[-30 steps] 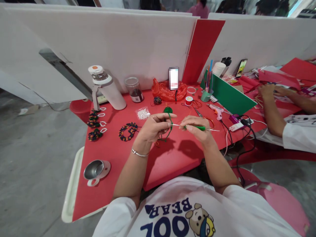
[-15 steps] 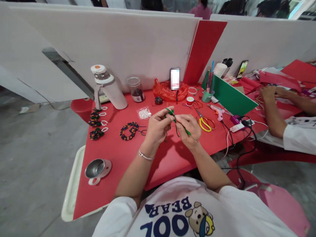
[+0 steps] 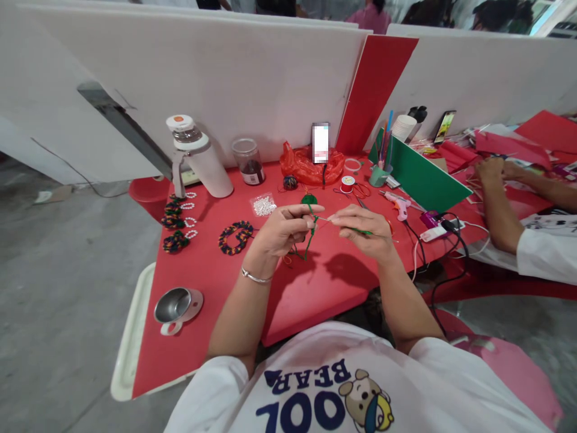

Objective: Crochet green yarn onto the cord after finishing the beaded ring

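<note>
Green yarn (image 3: 308, 248) hangs from my left hand (image 3: 285, 230), which pinches it with the index finger stretched out to the right. My right hand (image 3: 366, 230) holds a thin crochet hook (image 3: 323, 219) with a green handle, and the hook's tip meets the yarn at my left fingers. Just beyond my left hand lies a green yarn ball (image 3: 309, 199). A dark multicoloured braided loop (image 3: 235, 238) rests left of my hands, near a small bag of white beads (image 3: 263, 205).
Around the red table (image 3: 216, 288) stand a metal cup (image 3: 178, 305), a large bottle (image 3: 202, 162), a jar (image 3: 249, 163), a red plastic bag (image 3: 297, 168), a glue gun (image 3: 398, 205) and a green board (image 3: 419, 174). Another person's hands (image 3: 493, 170) are at the right.
My hands have moved apart, my right hand going right and my left slightly left. The hook's thin shaft and the green yarn ball now show, and the scissors are mostly covered.
</note>
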### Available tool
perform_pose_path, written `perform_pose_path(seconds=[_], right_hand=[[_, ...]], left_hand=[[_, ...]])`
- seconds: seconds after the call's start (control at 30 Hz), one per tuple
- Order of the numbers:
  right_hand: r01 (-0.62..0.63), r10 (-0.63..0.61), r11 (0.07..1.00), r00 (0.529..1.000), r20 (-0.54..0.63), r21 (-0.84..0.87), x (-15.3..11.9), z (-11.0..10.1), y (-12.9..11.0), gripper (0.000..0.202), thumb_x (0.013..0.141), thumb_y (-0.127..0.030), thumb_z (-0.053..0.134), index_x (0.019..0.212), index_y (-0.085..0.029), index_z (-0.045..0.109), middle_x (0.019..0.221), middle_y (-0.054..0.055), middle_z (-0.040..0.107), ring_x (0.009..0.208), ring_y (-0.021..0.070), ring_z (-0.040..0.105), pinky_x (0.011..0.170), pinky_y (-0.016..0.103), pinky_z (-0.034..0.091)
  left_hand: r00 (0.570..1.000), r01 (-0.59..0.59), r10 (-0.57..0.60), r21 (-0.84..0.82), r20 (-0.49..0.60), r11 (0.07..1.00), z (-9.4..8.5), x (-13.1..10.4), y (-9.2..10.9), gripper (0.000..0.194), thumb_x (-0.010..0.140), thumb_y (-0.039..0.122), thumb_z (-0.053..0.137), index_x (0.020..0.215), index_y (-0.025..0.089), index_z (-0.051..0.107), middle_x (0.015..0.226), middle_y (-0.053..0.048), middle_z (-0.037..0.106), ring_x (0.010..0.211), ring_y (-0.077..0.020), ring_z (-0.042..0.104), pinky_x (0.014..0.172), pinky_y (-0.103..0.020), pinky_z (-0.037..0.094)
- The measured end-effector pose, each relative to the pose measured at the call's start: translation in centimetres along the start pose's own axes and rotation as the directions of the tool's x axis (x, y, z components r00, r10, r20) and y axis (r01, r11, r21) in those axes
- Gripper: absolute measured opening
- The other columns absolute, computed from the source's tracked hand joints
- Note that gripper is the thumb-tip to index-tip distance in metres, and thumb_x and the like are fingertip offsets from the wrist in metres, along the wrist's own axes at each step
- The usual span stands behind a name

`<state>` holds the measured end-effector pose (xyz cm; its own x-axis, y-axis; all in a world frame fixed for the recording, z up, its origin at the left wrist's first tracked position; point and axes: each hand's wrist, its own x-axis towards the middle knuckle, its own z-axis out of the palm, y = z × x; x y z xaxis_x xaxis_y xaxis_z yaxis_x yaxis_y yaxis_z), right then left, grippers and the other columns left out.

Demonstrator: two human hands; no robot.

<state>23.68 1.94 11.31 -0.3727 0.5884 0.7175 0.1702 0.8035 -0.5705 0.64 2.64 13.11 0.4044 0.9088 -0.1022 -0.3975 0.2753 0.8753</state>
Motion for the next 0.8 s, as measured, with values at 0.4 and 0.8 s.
perform_pose_path(seconds=[0.4,0.8], right_hand=[[-0.122,0.121,0.973,0.992,0.021,0.194,0.2,-1.4,-0.4,0.014,0.096,-0.032,0.074,0.104,-0.028,0.084,0.097,0.005,0.082,0.090,0.0206,0.077,0.081,0.036,0.064],[-0.092,-0.037,0.967,0.873,-0.487,-0.239,-0.5,7.0,-0.9,0.021,0.101,-0.034,0.067,0.118,-0.031,0.079,0.111,0.006,0.082,0.103,0.0229,0.075,0.094,0.043,0.062]], left_hand=[[0.999,-0.016,0.010,0.106,0.053,0.994,-0.3,-0.3,0.2,0.032,0.058,0.016,0.084,0.089,0.012,0.085,0.059,0.001,0.060,0.043,-0.0030,0.035,0.042,-0.021,0.018],[0.835,-0.416,0.468,0.224,-0.288,0.881,2.6,0.8,-2.8,0.045,0.065,0.020,0.084,0.110,0.017,0.081,0.065,0.005,0.059,0.054,-0.0053,0.044,0.051,-0.020,0.034]])
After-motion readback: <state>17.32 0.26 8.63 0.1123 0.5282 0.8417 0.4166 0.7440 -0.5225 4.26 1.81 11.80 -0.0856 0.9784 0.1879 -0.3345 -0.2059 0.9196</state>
